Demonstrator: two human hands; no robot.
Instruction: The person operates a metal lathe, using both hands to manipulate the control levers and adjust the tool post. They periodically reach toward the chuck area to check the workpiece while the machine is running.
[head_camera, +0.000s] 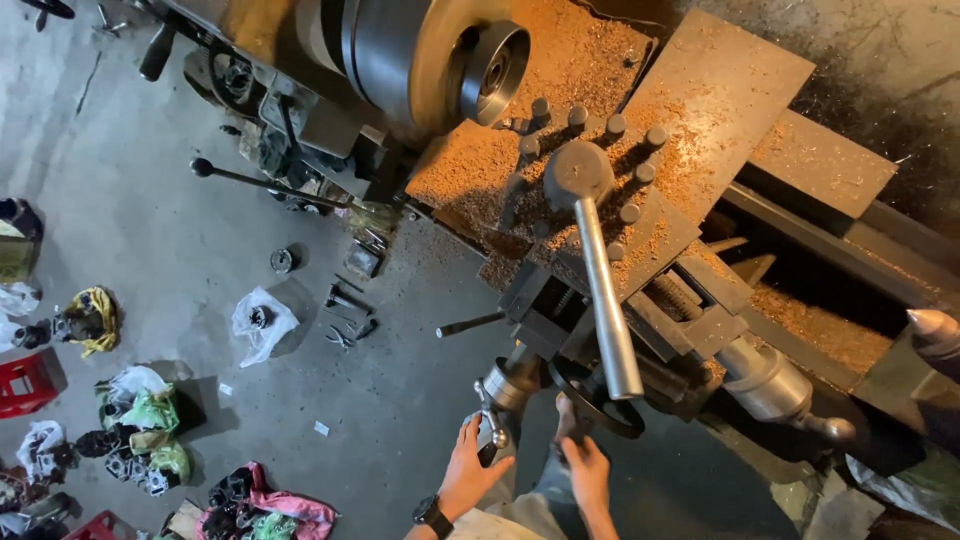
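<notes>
Grey concrete floor (160, 230), swarf-covered lathe (600, 130), left hand (470, 465) gripping crank handle (492, 425), right hand (583, 468) gripping handwheel (600, 400)

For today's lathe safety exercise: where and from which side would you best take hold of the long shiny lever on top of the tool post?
Grip the long lever near its free lower end, probably coming from the operator's side, where both hands already are. The smooth round bar slopes toward the person and its end stands clear above the black handwheel. Its top joins a hub ringed by bolts amid shavings, leaving little room there.
</notes>
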